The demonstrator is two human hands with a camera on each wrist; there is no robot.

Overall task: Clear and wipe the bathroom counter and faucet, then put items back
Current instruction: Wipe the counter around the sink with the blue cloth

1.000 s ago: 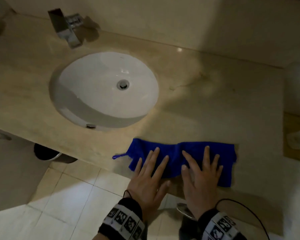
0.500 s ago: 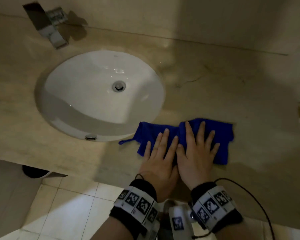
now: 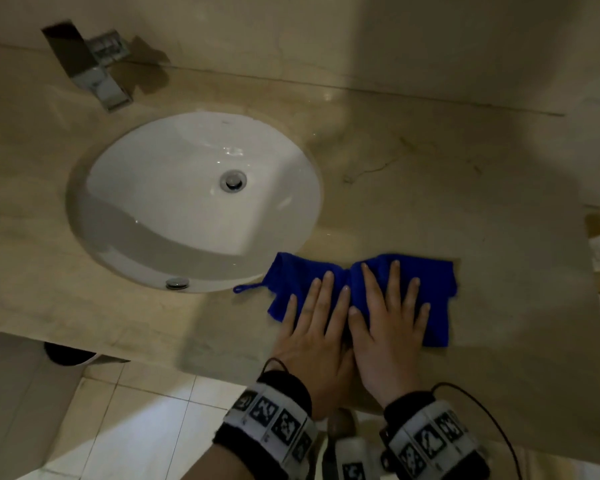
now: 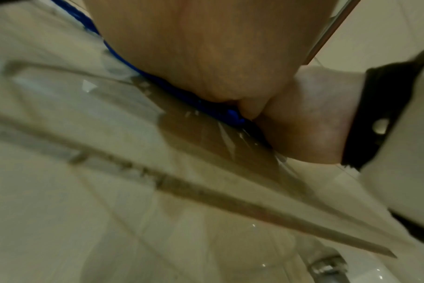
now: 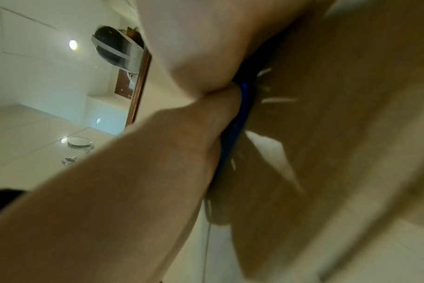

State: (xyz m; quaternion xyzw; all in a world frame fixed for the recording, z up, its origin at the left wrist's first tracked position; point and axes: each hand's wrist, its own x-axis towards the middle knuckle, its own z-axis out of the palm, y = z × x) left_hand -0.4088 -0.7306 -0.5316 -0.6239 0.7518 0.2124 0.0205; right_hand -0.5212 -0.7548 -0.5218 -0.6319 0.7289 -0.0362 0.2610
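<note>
Chrome faucet (image 3: 94, 69) at the back left, white sink (image 3: 194, 199) beside it. On the beige surface (image 3: 447, 188) just right, left hand (image 3: 317, 336) and right hand (image 3: 388, 329) press flat, fingers straight, on a blue microfiber cloth (image 3: 437, 296).
</note>
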